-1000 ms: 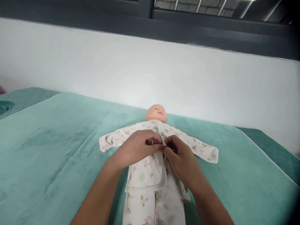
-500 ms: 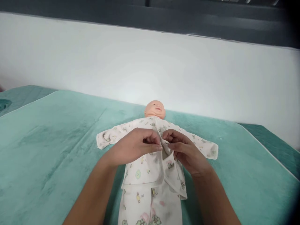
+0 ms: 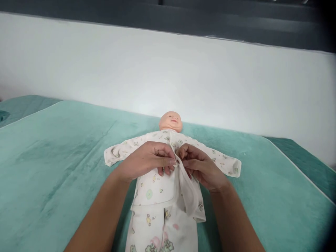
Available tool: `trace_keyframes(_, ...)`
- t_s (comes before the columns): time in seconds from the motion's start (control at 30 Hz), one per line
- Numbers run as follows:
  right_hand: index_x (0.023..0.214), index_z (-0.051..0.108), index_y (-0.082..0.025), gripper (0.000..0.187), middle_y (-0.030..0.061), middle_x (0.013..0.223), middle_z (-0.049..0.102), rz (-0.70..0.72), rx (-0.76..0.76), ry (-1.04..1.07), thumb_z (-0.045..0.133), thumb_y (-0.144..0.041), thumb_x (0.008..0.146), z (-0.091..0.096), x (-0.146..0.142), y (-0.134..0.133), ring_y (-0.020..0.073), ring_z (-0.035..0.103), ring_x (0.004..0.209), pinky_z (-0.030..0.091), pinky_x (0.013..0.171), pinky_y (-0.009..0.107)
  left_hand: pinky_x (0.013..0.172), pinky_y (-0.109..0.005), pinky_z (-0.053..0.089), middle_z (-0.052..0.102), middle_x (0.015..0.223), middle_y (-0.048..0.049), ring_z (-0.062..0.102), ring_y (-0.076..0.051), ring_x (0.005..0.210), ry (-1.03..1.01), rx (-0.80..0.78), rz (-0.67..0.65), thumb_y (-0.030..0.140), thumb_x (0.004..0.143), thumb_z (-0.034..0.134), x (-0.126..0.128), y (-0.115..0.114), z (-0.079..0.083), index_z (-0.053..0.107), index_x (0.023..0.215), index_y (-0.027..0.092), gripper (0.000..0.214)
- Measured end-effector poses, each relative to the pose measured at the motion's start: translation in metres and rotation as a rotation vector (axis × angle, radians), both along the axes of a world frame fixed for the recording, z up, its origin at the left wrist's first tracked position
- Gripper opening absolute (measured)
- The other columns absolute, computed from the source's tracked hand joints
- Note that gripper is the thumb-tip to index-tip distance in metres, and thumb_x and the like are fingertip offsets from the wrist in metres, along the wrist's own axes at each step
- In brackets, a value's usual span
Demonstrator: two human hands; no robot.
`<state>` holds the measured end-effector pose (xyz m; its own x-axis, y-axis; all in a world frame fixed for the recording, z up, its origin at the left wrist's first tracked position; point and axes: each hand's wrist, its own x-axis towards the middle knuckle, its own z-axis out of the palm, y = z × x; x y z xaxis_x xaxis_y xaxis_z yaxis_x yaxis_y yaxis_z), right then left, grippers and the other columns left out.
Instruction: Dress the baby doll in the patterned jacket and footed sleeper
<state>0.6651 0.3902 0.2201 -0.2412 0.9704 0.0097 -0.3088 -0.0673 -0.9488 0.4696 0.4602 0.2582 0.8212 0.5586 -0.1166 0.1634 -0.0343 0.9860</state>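
A baby doll lies face up on a teal blanket, dressed in a white printed shirt and matching trousers. Its sleeves are spread to both sides. My left hand pinches the left front flap of the shirt at the chest. My right hand pinches the edge of the right flap, which is lifted and folded outward. The two hands meet at the middle of the chest.
A white wall rises just behind the doll's head, with a dark window frame above it. A darker teal surface shows at the far right edge and another at the far left.
The right flap of the shirt has been pulled open and turned outward by my right hand. Both hands stay pinched at the chest. The view has shifted slightly down and left.
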Motion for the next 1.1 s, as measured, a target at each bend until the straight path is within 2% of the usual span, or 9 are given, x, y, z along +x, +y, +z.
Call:
trace_keyframes(0.1,0.092,0.055,-0.022,0.013,-0.0040,0.072,0.055,0.013,-0.001,-0.045,0.066,-0.025,0.084,0.001,-0.001,0.000,0.0076,0.050,0.052,0.040,0.046,0.020,0.059,-0.023,0.051,0.070,0.076,-0.0029,0.064,-0.012,0.065,-0.015,-0.015,0.011,0.035,0.088,0.062,-0.002,0.002,-0.001,0.065,0.087,0.017,0.018)
trace_keyframes(0.23,0.094,0.054,-0.022,0.020,-0.0040,0.071,0.057,0.021,-0.012,-0.144,0.069,-0.026,0.083,0.004,-0.002,-0.001,0.0080,0.053,0.054,0.040,0.046,0.019,0.060,-0.024,0.054,0.069,0.073,-0.0027,0.065,-0.013,0.065,-0.021,-0.049,0.021,0.032,0.086,0.065,-0.006,0.006,-0.003,0.064,0.088,0.017,0.015)
trace_keyframes(0.43,0.092,0.051,-0.022,0.022,-0.0077,0.061,0.050,0.015,-0.035,-0.284,0.070,-0.023,0.080,0.008,-0.003,-0.002,0.0070,0.048,0.049,0.039,0.045,0.018,0.059,-0.024,0.055,0.070,0.073,-0.0012,0.066,-0.012,0.064,-0.031,-0.071,0.001,0.030,0.084,0.069,-0.010,0.010,-0.005,0.063,0.086,0.018,0.014)
trace_keyframes(0.7,0.092,0.050,-0.024,0.019,-0.0080,0.063,0.043,-0.011,-0.047,-0.451,0.065,-0.022,0.082,0.020,-0.013,-0.005,0.0069,0.040,0.053,0.035,0.044,0.018,0.059,-0.023,0.053,0.068,0.073,0.0012,0.064,-0.011,0.062,0.043,-0.037,0.044,0.032,0.081,0.071,-0.006,0.003,0.001,0.060,0.083,0.019,0.017)
trace_keyframes(0.9,0.092,0.049,-0.025,0.020,-0.0086,0.062,0.041,-0.030,-0.050,-0.463,0.066,-0.022,0.082,0.018,-0.013,-0.005,0.0070,0.039,0.052,0.034,0.042,0.018,0.058,-0.023,0.050,0.064,0.069,0.0025,0.063,-0.012,0.062,0.035,-0.017,0.075,0.024,0.084,0.064,-0.005,-0.002,0.002,0.056,0.084,0.020,0.009)
trace_keyframes(1.1,0.089,0.048,-0.024,0.024,-0.0092,0.062,0.042,-0.040,-0.066,-0.419,0.070,-0.027,0.081,0.019,-0.011,-0.005,0.0056,0.041,0.050,0.036,0.041,0.017,0.057,-0.023,0.046,0.060,0.069,0.0035,0.058,-0.009,0.057,-0.057,-0.036,0.143,0.027,0.081,0.070,-0.006,-0.001,-0.002,0.056,0.084,0.019,0.017)
